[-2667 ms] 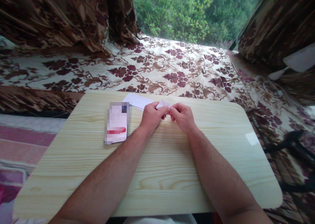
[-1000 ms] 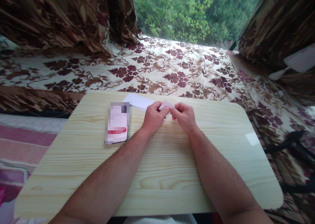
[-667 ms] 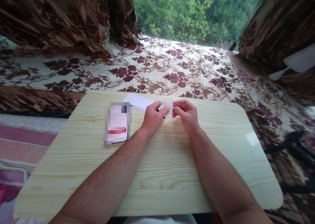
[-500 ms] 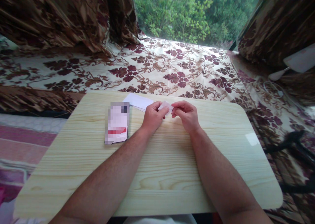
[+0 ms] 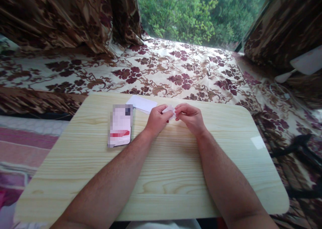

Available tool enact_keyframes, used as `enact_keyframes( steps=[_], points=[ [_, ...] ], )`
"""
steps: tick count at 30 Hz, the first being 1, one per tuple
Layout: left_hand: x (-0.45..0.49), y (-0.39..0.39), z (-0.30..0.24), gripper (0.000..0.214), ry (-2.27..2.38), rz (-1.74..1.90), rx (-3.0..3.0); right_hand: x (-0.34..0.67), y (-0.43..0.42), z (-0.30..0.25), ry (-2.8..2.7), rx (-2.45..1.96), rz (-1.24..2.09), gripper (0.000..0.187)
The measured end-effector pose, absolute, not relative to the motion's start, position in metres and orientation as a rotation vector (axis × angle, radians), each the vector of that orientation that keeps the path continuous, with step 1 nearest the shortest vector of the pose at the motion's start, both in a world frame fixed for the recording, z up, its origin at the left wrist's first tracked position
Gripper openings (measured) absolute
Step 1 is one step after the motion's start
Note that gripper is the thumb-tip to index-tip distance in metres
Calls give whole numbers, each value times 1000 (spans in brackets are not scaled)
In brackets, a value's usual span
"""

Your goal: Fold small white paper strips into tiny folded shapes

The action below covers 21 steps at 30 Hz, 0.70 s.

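Grip, person's L hand (image 5: 157, 119): pinching small white paper (image 5: 169, 108), thumb on top. R hand (image 5: 190, 118): fingertips at its edge, can't tell if pinched. Paper's R of phone (image 5: 121, 125); white sheets (image 5: 143, 103) just behind phone on tabletop (image 5: 161, 175).

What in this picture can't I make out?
In the head view:
Small white paper piece: its lower left part, covered by the bare left hand.
Bare right hand: its exact contact with that paper, too small.
Flat pale-pink rectangular object: its face, masked by pixel blocks.
Thin white rectangular sheets: their number, edges too fine.
White panel-like object: its outer part, cut off by the right edge.
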<state>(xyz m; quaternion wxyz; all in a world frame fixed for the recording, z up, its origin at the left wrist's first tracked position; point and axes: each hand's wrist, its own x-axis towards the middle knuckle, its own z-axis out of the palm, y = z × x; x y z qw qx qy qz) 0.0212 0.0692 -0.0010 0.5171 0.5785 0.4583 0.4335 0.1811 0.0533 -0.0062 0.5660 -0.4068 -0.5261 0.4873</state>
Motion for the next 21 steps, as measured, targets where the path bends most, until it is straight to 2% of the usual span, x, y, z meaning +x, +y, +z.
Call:
enact_keyframes(
  steps=[10, 21],
  points=[
    [22, 68, 3, 11, 1152, 1029, 1428, 183, 55, -9, -1242, -1049, 1148, 10],
    [22, 70, -2, 21, 1095, 1036, 1347, 186, 56, -9, -1262, -1014, 1227, 12]
  ],
)
